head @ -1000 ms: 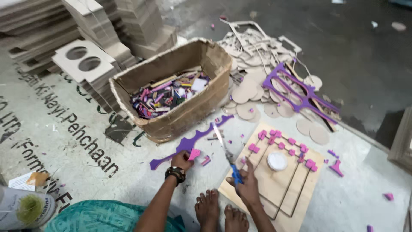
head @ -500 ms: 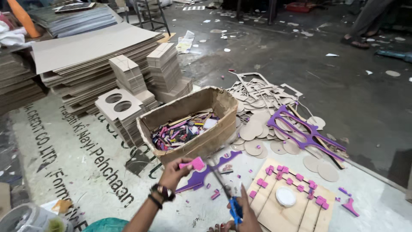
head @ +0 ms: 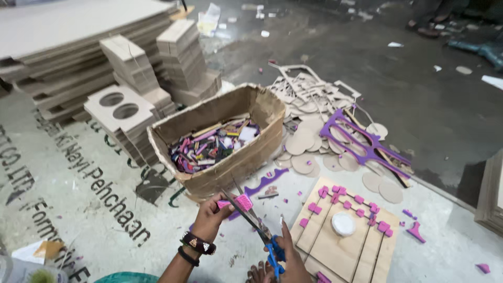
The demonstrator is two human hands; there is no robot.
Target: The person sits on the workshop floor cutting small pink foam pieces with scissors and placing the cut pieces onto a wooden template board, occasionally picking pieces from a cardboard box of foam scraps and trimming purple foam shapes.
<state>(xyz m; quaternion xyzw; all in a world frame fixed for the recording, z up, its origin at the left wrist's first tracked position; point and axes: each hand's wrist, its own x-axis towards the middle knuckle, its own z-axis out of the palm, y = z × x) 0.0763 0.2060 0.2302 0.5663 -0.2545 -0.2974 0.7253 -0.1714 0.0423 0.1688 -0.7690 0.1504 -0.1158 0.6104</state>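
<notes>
My left hand (head: 210, 216) pinches a small pink foam piece (head: 239, 202) just in front of a cardboard box (head: 219, 173). My right hand (head: 289, 256) grips blue-handled scissors (head: 253, 224), blades slightly apart and pointing up-left, beside the pink piece. The box holds several pink, purple and dark offcuts (head: 212, 145). To the right a tan cut board (head: 343, 246) lies on the floor with several pink blocks (head: 358, 199) and a white disc (head: 343, 224) on it.
Stacks of cardboard sheets and die-cut pieces (head: 131, 68) stand at the back left. Round tan discs (head: 304, 152) and a purple cut-out frame (head: 367, 147) lie behind the board. A purple wavy strip (head: 267, 181) lies by the box. A printed floor mat (head: 78, 209) is underneath.
The view has tilted up. My left hand has picked a pink piece off the floor and lifted it toward the box; my right hand has kept the scissors beside it.
</notes>
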